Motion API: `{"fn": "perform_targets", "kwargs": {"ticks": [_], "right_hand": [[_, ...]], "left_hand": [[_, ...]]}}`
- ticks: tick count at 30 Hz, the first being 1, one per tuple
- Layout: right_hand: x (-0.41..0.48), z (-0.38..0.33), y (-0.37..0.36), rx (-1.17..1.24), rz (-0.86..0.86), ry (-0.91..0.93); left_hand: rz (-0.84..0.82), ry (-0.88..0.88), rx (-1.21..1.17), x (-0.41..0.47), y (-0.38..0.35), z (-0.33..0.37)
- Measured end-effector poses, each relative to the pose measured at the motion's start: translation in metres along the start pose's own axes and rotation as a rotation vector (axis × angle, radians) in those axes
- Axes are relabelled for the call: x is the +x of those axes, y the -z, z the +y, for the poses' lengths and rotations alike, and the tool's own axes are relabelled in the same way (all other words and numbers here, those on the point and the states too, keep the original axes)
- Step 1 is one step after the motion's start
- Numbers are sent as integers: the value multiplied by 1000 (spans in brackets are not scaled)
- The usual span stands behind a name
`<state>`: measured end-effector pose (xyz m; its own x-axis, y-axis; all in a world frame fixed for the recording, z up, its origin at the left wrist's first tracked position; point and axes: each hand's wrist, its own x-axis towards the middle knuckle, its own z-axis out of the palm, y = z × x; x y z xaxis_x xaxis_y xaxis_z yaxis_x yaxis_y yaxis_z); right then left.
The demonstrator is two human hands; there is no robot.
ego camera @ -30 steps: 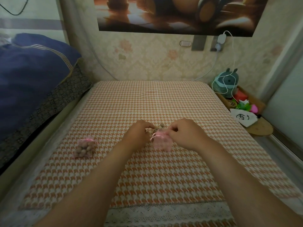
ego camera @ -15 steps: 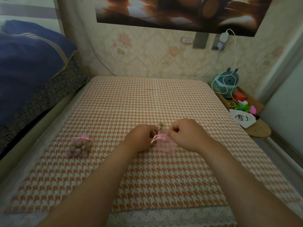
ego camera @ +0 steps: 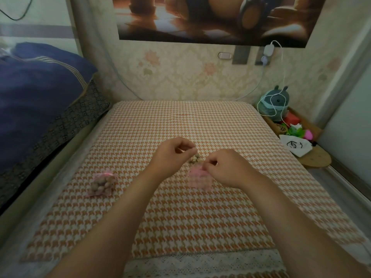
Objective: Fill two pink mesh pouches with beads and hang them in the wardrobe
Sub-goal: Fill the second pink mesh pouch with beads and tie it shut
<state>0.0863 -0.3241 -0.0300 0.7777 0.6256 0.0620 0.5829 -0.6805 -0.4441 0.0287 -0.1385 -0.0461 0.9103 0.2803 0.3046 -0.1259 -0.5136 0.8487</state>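
Beads [ego camera: 100, 185] fill tied pouch [ego camera: 110, 177]; right hand [ego camera: 224, 169] pinches flat pouch [ego camera: 197, 179]

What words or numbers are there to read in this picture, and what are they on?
There are no words or numbers here that can be read.
On the white cloth bag: a black drawing, not letters.
On the checked cloth: a tiny red mark near its far end, too small to read.
On the poster: only a picture, no words in view.
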Motion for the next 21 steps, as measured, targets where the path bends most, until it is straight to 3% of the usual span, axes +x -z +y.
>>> {"fn": "perform_targets", "kwargs": {"ticks": [8,15,21], "right_hand": [[-4,-5,3,16,-31,-12],[-2,-1,0,171,-49,17],[8,22,-5,391,145,-104]], "left_hand": [[-174,-113,325,-19,-1,14],[-248,90,485,-25,1,23],[-139,184,407,-24,2,22]]}}
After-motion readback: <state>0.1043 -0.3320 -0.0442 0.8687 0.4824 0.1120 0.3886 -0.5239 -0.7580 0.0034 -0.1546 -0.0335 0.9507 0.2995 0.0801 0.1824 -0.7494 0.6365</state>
